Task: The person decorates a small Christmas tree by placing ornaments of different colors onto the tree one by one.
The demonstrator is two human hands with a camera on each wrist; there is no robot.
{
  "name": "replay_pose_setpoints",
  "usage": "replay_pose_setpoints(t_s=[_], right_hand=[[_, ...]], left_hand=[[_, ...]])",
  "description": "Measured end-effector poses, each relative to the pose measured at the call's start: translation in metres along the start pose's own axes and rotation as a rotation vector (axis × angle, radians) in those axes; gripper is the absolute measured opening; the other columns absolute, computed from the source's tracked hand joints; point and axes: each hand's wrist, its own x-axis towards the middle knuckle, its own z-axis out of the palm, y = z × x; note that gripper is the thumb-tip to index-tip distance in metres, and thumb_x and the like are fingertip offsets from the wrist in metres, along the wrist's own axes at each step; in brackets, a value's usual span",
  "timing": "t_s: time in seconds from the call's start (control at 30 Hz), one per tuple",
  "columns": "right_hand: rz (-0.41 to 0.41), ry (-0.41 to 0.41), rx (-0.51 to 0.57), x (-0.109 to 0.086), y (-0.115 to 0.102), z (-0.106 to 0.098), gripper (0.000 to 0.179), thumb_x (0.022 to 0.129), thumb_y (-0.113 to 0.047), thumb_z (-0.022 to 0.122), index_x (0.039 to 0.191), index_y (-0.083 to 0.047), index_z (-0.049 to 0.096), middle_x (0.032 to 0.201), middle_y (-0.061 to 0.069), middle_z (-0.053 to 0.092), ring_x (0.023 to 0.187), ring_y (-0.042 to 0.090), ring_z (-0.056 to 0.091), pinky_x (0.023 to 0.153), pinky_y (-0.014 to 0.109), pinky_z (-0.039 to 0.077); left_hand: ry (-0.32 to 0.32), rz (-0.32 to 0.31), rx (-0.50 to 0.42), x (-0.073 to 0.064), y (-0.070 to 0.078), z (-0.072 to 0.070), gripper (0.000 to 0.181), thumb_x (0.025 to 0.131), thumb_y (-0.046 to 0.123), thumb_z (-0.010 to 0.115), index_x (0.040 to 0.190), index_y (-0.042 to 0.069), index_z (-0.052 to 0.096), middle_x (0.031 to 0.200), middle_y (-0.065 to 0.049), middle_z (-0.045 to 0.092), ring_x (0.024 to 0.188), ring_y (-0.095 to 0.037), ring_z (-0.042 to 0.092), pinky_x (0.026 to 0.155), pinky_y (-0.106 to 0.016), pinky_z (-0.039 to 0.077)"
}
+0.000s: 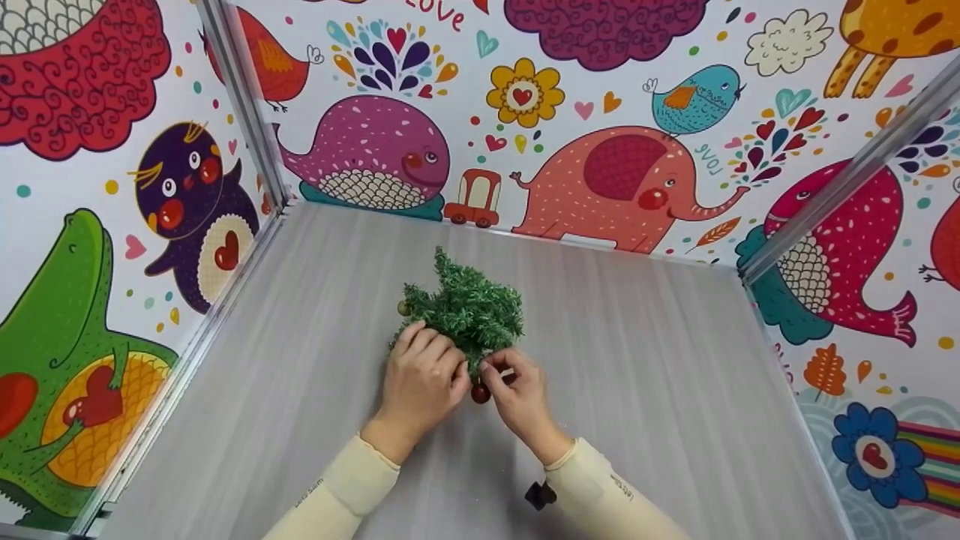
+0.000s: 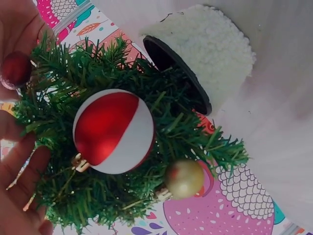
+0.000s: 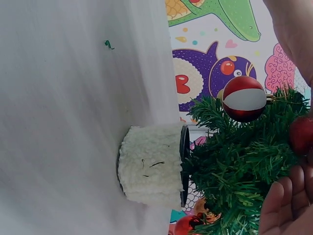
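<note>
A small artificial Christmas tree (image 1: 472, 307) stands in front of me, its round pot (image 3: 154, 166) wrapped in white fleece. My left hand (image 1: 424, 371) lies against its near left side, fingers (image 2: 24, 166) among the branches, thumb and forefinger bent round a branch tip. At the near side my right hand (image 1: 521, 390) pinches the top of a dark red Christmas ball (image 1: 480, 393) beside that tip; what hangs the ball is hidden by the fingers. Also on the tree are a red-and-white ball (image 2: 113, 131) and a gold ball (image 2: 185, 178).
The tree is on a grey wood-grain table (image 1: 637, 375). Printed cartoon panels (image 1: 600, 150) with metal frame posts (image 1: 244, 105) enclose it at the back and sides. A green scrap (image 3: 108, 45) lies on the tabletop. A black clip (image 1: 540, 495) sits by the right sleeve.
</note>
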Motion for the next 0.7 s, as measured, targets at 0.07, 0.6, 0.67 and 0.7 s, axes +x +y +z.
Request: replay_pose_setpoints(t_s=[0.07,0.6,0.67,0.7], right_hand=[[0.039,-0.014,0.019,-0.001,0.0,0.0,0.013,0.088,0.011,0.065,0.081,0.0,0.066,0.082,0.01,0.066,0.07,0.021,0.063,0.054,0.036,0.055],[0.064,-0.183,-0.044,-0.004,-0.015,-0.006,0.01,0.088,0.008,0.065,0.083,0.0,0.067,0.084,0.009,0.063,0.075,0.02,0.062,0.06,0.032,0.056],[0.07,-0.183,-0.033,-0.004,-0.014,-0.005,0.01,0.088,0.008,0.064,0.083,0.0,0.066,0.084,0.009,0.063,0.074,0.02,0.061,0.06,0.031,0.056],[0.072,-0.178,-0.022,-0.004,-0.013,-0.004,0.011,0.089,0.009,0.064,0.082,0.0,0.066,0.084,0.009,0.062,0.073,0.02,0.061,0.06,0.031,0.056]], left_hand=[[-0.008,0.001,0.001,0.0,0.0,0.0,0.007,0.077,0.014,0.07,0.07,0.012,0.07,0.078,-0.003,0.065,0.086,-0.029,0.061,0.103,-0.046,0.04],[-0.1,0.081,-0.032,0.002,-0.009,-0.009,0.006,0.074,0.011,0.07,0.068,0.012,0.069,0.08,-0.002,0.066,0.085,-0.026,0.061,0.107,-0.045,0.037],[-0.113,0.083,-0.033,0.002,-0.01,-0.009,0.006,0.075,0.012,0.07,0.069,0.012,0.07,0.081,-0.002,0.066,0.086,-0.026,0.061,0.107,-0.044,0.036],[-0.118,0.083,-0.033,0.002,-0.01,-0.009,0.006,0.075,0.012,0.07,0.069,0.012,0.07,0.081,-0.002,0.066,0.086,-0.026,0.061,0.108,-0.044,0.036]])
